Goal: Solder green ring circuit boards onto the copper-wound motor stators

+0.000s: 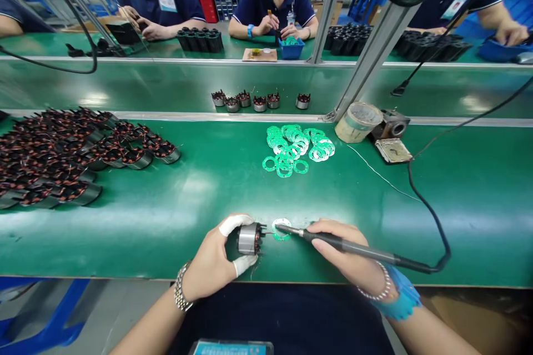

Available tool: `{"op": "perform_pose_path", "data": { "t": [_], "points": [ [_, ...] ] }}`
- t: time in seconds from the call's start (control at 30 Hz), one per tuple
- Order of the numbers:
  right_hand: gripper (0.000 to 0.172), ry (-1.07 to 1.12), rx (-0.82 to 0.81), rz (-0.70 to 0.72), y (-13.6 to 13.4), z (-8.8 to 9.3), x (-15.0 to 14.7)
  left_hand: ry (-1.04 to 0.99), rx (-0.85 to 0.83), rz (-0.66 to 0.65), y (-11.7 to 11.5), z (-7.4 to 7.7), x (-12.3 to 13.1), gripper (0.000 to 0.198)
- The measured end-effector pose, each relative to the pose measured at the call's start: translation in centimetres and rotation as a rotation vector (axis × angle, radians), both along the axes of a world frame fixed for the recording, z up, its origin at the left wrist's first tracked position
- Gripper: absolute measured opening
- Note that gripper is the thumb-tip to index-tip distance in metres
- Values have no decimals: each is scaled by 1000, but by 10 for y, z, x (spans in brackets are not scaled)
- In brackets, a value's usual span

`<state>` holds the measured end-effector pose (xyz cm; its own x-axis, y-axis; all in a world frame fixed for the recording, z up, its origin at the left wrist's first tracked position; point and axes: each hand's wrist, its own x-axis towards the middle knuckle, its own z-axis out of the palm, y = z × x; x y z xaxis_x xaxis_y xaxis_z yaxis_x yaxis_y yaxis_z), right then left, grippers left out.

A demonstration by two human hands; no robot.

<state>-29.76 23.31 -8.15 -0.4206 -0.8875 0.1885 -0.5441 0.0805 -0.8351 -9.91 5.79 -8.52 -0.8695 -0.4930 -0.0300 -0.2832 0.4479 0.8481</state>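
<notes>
I take the held stator (249,239) as the centre of the clock: at about ten o'clock, on the green table (208,188), stands a large crowded group of stators with copper windings (62,161). At eight o'clock is the left hand (206,266), which holds the stator between thumb and finger, both in white covers; the stator is turned sideways, with its pins directed to three o'clock. At twelve o'clock, on the farther side of the table rail, six more stators (259,104) stand. Just beside the pins, at three o'clock, lies one green ring (282,238), and at one o'clock there is a loose heap of similar rings (287,147). Farther at three o'clock, the right hand (347,249) grips a black soldering iron (375,255) like a pen; its tip reaches over the single ring, but I cannot tell if it touches. Between one and two o'clock stands a round tub (353,125), and at two o'clock lies a small square tin (393,151)
</notes>
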Motion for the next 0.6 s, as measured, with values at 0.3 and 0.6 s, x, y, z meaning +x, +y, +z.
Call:
{"op": "perform_pose_path", "data": {
  "t": [0.3,0.6],
  "points": [
    [11,-37,10,82,-3,1,-1,-18,-44,-8,1,-1,-2,45],
    [12,-34,21,90,-3,0,-1,-6,-48,3,2,0,-4,45]
  ]
}}
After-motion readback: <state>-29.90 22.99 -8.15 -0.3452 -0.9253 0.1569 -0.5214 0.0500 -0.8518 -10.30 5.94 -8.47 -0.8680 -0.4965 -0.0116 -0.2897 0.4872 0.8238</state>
